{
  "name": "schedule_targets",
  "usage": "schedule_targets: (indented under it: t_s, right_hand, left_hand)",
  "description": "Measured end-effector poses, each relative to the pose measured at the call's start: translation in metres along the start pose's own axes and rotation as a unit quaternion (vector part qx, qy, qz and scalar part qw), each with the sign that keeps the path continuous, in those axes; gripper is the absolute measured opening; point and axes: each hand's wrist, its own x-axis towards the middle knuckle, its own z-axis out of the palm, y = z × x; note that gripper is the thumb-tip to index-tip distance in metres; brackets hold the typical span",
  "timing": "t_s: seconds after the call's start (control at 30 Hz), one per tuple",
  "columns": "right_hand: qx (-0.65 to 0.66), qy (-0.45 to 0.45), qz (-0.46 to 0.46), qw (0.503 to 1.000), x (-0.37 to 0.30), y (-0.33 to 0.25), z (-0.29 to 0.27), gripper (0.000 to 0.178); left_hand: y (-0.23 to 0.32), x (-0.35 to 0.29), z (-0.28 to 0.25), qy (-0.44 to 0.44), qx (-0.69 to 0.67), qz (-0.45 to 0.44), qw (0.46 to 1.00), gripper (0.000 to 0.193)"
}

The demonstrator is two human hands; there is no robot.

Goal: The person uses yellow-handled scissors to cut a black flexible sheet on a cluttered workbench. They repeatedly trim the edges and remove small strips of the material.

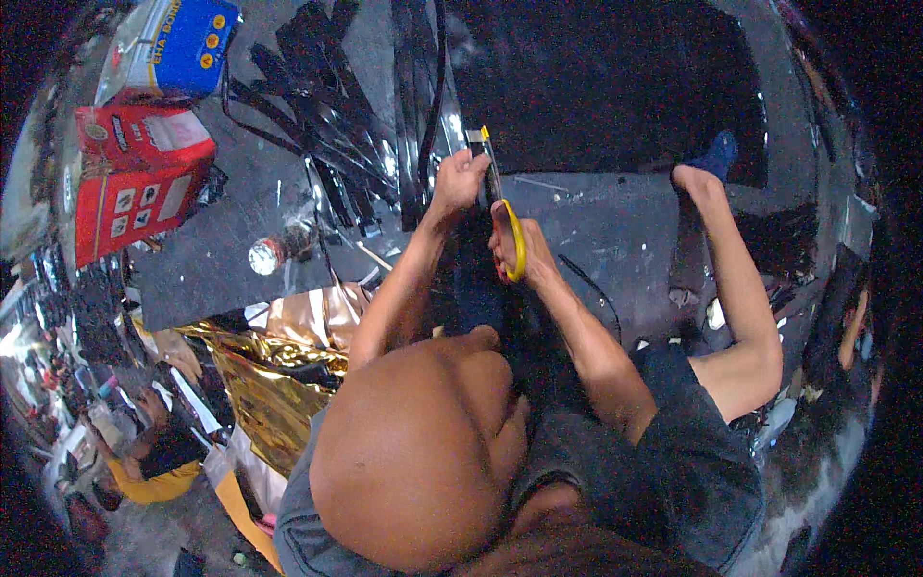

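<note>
My right hand (pixel 510 238) is closed round the yellow and red handles of a pair of scissors (pixel 519 245). The blades point away from me, close beside my left hand (pixel 461 181). That hand pinches a narrow black strip (pixel 476 147) with its fingers pressed together. Near the far end of the strip, a small pale piece with a yellow tip (pixel 486 132) shows; what it is I cannot make out. Where exactly the blades meet the strip is hidden.
Glossy black strips (pixel 336 115) lie piled beyond my left hand. A black sheet (pixel 606 87) spreads at the far right. Left stand a red box (pixel 144 183) and a blue and white box (pixel 183 48). Gold foil (pixel 260 385) lies nearer. Another person in yellow (pixel 159 481) sits lower left.
</note>
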Motion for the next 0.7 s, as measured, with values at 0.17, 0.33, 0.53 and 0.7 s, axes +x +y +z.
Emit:
schedule_targets:
  t_s: [0.17,0.33,0.53,0.7]
  right_hand:
    - [0.049,0.028,-0.020,0.998,0.038,-0.017,-0.010,0.076]
    - [-0.037,-0.041,-0.019,0.998,0.068,-0.093,-0.020,0.086]
    - [-0.112,0.101,-0.151,0.977,0.135,-0.134,-0.030,0.085]
    - [-0.136,0.139,-0.172,0.966,0.206,-0.183,-0.042,0.098]
  left_hand:
    - [0.017,-0.004,0.003,-0.050,-0.014,0.006,0.999,0.024]
    - [0.033,-0.013,-0.008,-0.064,-0.054,0.035,0.996,0.023]
    - [0.069,-0.028,-0.002,-0.039,-0.020,0.030,0.999,0.021]
    - [0.072,-0.041,-0.012,-0.043,0.072,0.079,0.993,0.021]
